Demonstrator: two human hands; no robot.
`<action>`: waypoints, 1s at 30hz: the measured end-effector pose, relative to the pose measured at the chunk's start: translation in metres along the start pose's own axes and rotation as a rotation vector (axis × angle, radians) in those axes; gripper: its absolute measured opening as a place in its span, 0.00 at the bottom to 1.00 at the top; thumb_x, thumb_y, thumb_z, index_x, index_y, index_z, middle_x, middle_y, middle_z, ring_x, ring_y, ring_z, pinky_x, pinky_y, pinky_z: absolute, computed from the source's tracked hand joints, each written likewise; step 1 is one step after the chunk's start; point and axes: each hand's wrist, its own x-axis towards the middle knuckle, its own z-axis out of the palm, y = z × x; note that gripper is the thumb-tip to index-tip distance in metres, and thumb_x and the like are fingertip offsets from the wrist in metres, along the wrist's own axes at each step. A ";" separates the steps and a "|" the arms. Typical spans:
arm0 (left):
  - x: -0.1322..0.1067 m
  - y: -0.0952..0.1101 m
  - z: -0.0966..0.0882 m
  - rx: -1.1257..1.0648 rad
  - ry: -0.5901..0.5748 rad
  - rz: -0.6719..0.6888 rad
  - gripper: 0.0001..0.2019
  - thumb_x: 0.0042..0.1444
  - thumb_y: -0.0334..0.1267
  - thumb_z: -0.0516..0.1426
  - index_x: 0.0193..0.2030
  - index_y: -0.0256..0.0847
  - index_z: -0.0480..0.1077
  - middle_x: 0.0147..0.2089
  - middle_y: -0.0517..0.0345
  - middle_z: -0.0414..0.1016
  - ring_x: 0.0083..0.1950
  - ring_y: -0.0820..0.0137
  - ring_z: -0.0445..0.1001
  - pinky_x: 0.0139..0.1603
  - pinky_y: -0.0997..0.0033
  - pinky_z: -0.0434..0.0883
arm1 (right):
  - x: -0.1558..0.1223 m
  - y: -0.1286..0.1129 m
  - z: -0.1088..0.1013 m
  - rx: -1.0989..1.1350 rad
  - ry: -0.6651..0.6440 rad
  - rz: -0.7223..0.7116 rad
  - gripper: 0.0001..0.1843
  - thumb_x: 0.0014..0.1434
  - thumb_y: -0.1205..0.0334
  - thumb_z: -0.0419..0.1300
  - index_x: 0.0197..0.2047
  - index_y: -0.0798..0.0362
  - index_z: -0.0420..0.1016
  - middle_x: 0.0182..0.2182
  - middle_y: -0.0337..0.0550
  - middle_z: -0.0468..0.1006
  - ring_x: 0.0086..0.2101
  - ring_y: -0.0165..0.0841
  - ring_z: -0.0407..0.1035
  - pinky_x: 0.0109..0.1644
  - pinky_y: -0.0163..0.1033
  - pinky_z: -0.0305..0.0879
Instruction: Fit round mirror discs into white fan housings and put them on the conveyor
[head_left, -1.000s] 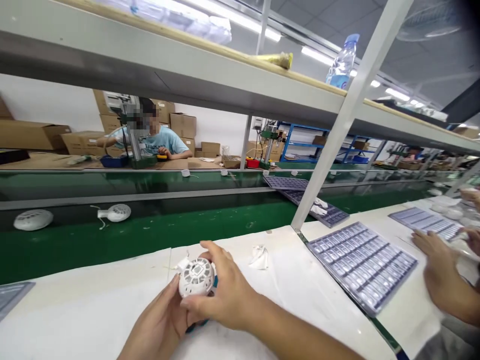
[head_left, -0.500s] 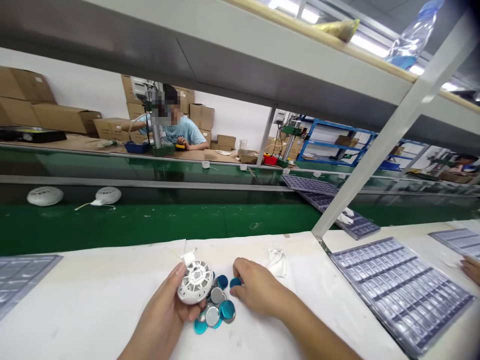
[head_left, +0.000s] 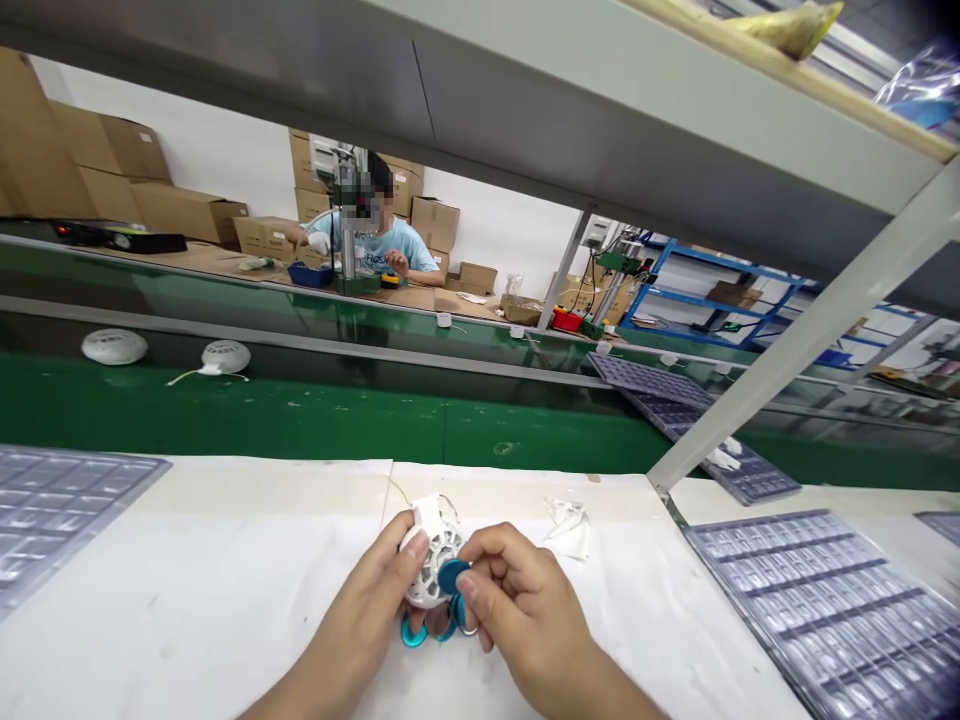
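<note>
My left hand (head_left: 375,590) is closed around a round white plastic housing (head_left: 426,580) with spoke-like slots in its face. A small white block and thin wires stick out at its top. Between the thumb and fingers of my right hand (head_left: 517,600) is a blue disc (head_left: 451,576), held right over the face of the housing; whether the two touch I cannot tell. Several more blue and silver discs (head_left: 414,631) lie on the white table below, partly hidden by the housing and both hands.
Clear plastic trays (head_left: 817,600) lie at the right, another tray (head_left: 67,510) at the left. A crumpled white wipe (head_left: 570,528) is behind my right hand. White domed parts (head_left: 225,357) sit on the green conveyor (head_left: 360,410). A slanted post (head_left: 802,330) carries the shelf; a co-worker (head_left: 397,250) sits opposite.
My right hand has lifted a blue disc from the pile and brought it left to the housing. The housing is tilted differently in my left hand. The view has shifted and tilted.
</note>
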 end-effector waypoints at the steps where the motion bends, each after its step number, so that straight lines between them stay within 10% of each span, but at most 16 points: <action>1: -0.001 0.000 0.001 0.009 0.009 -0.002 0.17 0.61 0.54 0.53 0.46 0.44 0.68 0.25 0.60 0.71 0.28 0.67 0.68 0.29 0.71 0.66 | 0.001 0.001 0.000 -0.010 0.003 -0.004 0.05 0.64 0.58 0.58 0.40 0.50 0.70 0.21 0.34 0.72 0.21 0.27 0.64 0.25 0.31 0.60; 13: -0.009 0.003 0.006 0.012 0.097 0.009 0.21 0.55 0.56 0.58 0.50 0.46 0.70 0.25 0.62 0.72 0.28 0.67 0.67 0.31 0.71 0.66 | 0.003 0.000 0.003 -0.072 0.045 0.038 0.03 0.61 0.61 0.59 0.38 0.48 0.68 0.18 0.30 0.69 0.20 0.28 0.66 0.25 0.32 0.63; 22: -0.013 0.006 0.004 -0.164 -0.087 0.005 0.23 0.51 0.53 0.63 0.50 0.44 0.72 0.32 0.56 0.73 0.31 0.65 0.68 0.30 0.68 0.69 | 0.004 0.004 0.019 0.367 -0.059 0.073 0.35 0.52 0.38 0.65 0.56 0.47 0.60 0.38 0.41 0.70 0.26 0.30 0.69 0.29 0.37 0.69; 30: -0.029 0.001 0.016 -0.356 0.030 -0.093 0.29 0.44 0.52 0.68 0.52 0.45 0.73 0.36 0.53 0.77 0.35 0.60 0.72 0.36 0.64 0.69 | -0.005 0.013 0.031 0.208 0.068 0.005 0.41 0.50 0.30 0.61 0.58 0.49 0.63 0.28 0.38 0.67 0.21 0.28 0.56 0.20 0.33 0.55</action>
